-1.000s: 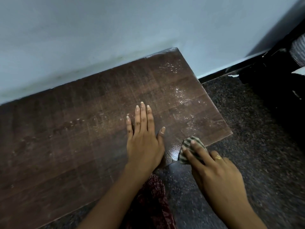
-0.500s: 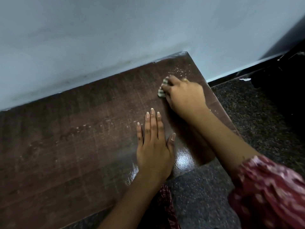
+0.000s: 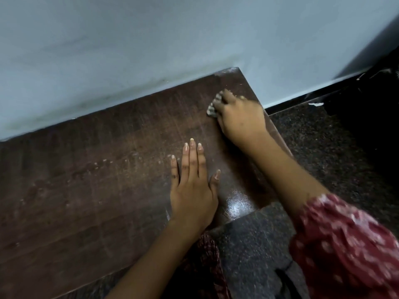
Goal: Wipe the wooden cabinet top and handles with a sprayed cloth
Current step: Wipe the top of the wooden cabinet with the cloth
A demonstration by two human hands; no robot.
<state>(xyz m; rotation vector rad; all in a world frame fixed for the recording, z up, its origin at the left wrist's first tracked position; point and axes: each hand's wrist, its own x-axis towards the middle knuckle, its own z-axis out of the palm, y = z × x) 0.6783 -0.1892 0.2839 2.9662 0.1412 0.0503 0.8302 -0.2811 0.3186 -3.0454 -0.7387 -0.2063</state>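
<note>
Nearest the body, the left hand lies flat, fingers spread, on the cabinet top. Farther back, the right hand presses the bunched cloth near the wall; unwiped, speckled wood stretches leftward.

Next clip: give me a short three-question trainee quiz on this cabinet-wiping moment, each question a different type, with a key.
1. True or false: the left hand holds the cloth.
2. Multiple choice: the cloth is pressed on the cabinet top near A) its far right corner, by the wall; B) its near left edge; C) the floor.
3. Fill in: a wet sheen shows on the wood just to the right of the ____ hand.

Key: 1 false, the right hand grips it while the left lies flat; 2 A; 3 left.
</note>
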